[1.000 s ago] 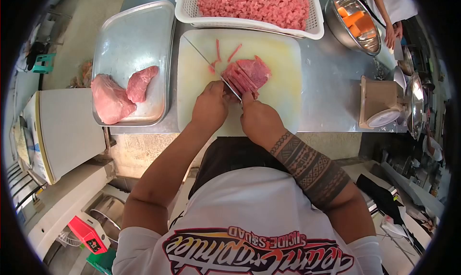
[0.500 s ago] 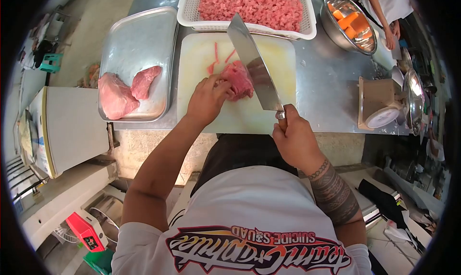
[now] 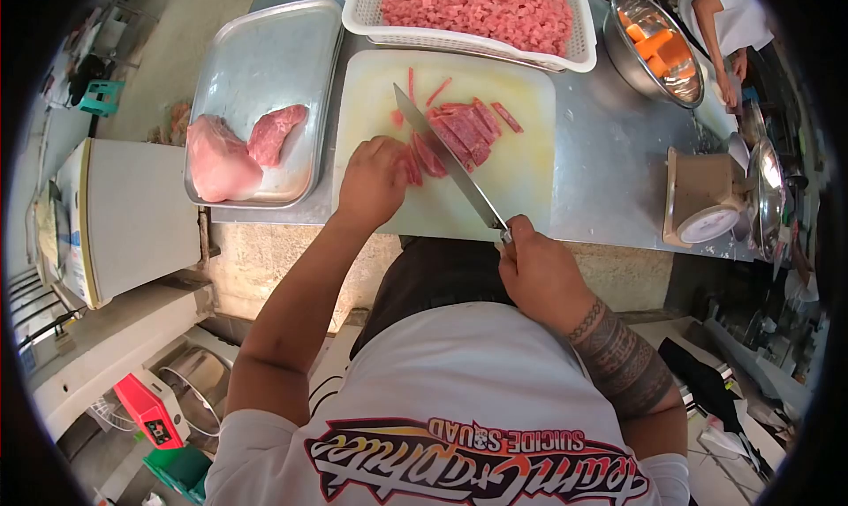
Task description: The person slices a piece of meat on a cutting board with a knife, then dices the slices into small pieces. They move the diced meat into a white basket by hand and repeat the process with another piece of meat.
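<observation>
My right hand (image 3: 546,263) is wrapped round the handle of a cleaver (image 3: 468,184), its wide blade angled up and left across the white cutting board (image 3: 521,192). Strips of raw meat (image 3: 465,133) lie in a row just right of the blade. Left of it, my left hand (image 3: 375,177) has its fingers curled on the remaining meat (image 3: 427,155), so part of that piece is hidden. A few thin red scraps (image 3: 439,91) lie near the far side of the board.
A metal tray (image 3: 274,64) with two larger meat pieces (image 3: 221,162) stands left. Beyond the board is a white basket (image 3: 353,16) of diced meat. At right are a steel bowl (image 3: 623,60) with orange chunks (image 3: 658,47), a scale (image 3: 707,197), and another person's arm (image 3: 711,38).
The cleaver has turned from showing its broad face to nearly edge-on and shifted left. The meat is now separated into several strips right of the blade. My view has shifted slightly.
</observation>
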Motion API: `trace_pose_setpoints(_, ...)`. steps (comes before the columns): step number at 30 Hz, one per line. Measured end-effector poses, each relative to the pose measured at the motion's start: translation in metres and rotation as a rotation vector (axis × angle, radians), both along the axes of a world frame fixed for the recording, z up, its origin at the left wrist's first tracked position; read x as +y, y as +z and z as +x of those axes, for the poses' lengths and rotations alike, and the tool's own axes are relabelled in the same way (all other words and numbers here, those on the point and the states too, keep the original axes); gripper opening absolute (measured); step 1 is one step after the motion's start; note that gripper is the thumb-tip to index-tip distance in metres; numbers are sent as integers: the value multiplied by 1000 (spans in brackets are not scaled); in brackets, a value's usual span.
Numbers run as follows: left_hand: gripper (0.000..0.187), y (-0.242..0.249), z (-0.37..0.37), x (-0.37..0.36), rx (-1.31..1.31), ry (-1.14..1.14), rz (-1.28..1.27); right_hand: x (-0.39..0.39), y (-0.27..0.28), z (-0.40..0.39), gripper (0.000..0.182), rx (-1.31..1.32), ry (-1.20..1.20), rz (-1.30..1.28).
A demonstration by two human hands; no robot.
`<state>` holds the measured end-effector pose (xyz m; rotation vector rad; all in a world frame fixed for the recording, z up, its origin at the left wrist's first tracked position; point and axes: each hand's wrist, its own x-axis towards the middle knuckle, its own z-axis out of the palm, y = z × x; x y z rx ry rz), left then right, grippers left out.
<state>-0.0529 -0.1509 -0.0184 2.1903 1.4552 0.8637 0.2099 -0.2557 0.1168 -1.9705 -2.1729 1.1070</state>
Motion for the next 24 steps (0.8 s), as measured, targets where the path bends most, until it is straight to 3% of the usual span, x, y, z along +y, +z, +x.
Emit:
trace_pose_setpoints(3,12,4,14,9,5,-13,-185,-1,-8,-2,19,-20,26,11)
trace_pose_setpoints(12,10,-12,23,25,136,-26,-233,32,-31,-11,22,2,66,-5)
trace_pose_setpoints(18,5,-5,23,24,44,-5,-385,60,-95,-55,28,82,12,199)
trace_pose_setpoints(24,26,11,2,22,108,-173,-228,56,-68,-47,24,65,-70,105)
